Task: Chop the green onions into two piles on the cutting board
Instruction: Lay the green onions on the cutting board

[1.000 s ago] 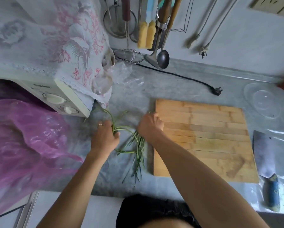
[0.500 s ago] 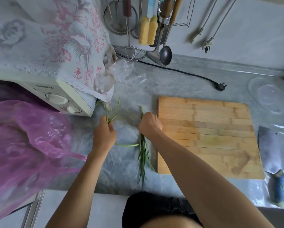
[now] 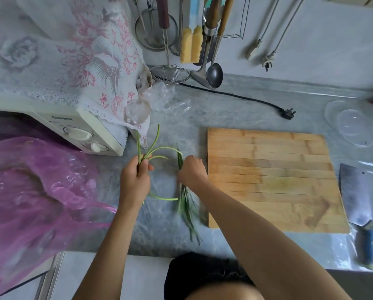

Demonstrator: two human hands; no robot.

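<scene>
A pink plastic bag [image 3: 30,191] is seen beside a cloth-draped microwave [image 3: 88,135]. Ladles [image 3: 213,74] and a wire skimmer [image 3: 170,73] are hung on the wall. A black plug [image 3: 287,112] is laid on the grey counter [image 3: 235,109], near a clear lid [image 3: 354,124].

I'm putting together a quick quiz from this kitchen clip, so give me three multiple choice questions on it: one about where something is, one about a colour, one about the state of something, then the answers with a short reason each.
1. Where does the cleaver lie?
A. On the cutting board
B. On the counter, right of the cutting board
C. Hung on the wall

2. What colour is the plastic bag at the left?
A. Pink
B. Blue
C. Black

3. What is the state of the green onions?
A. Chopped into two piles
B. Whole, lying on the board
C. Whole, held off the board

Answers:
1 B: its blade lies just past the board's right edge.
2 A: translucent pink.
3 C: the left hand and right hand each grip uncut stalks over the counter.
</scene>
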